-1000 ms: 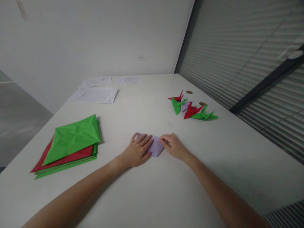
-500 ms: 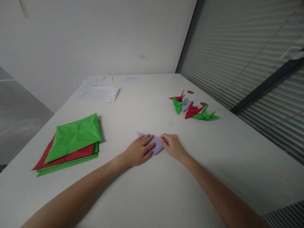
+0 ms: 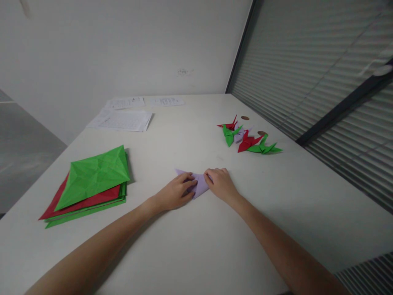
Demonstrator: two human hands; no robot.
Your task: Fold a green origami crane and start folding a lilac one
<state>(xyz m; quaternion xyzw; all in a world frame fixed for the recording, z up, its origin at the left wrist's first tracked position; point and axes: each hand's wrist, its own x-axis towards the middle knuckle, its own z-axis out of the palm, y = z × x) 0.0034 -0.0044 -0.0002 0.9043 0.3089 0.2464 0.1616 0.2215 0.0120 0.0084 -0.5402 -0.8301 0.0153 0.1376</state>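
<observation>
A folded piece of lilac origami paper (image 3: pixel 201 185) lies on the white table between my hands, with one pointed tip showing at its upper left. My left hand (image 3: pixel 176 191) rests over its left part, fingers bent and a little apart, pressing it to the table. At the right end of the paper, my right hand (image 3: pixel 221 184) is closed, with thumb and fingers pinching its edge. Both hands cover the ends of the paper, so its full shape is hidden.
To the left lies a stack of green and red paper sheets (image 3: pixel 96 176). Several folded paper cranes (image 3: pixel 247 141) in red, green and lilac sit at the back right, near the window blinds (image 3: pixel 307 73). Printed papers (image 3: pixel 125 121) lie at the far left of the table (image 3: pixel 190 254).
The fingers of my left hand have drawn back and bent, where they lay flatter before. My right hand still grips the right end of the paper. The view has shifted slightly.
</observation>
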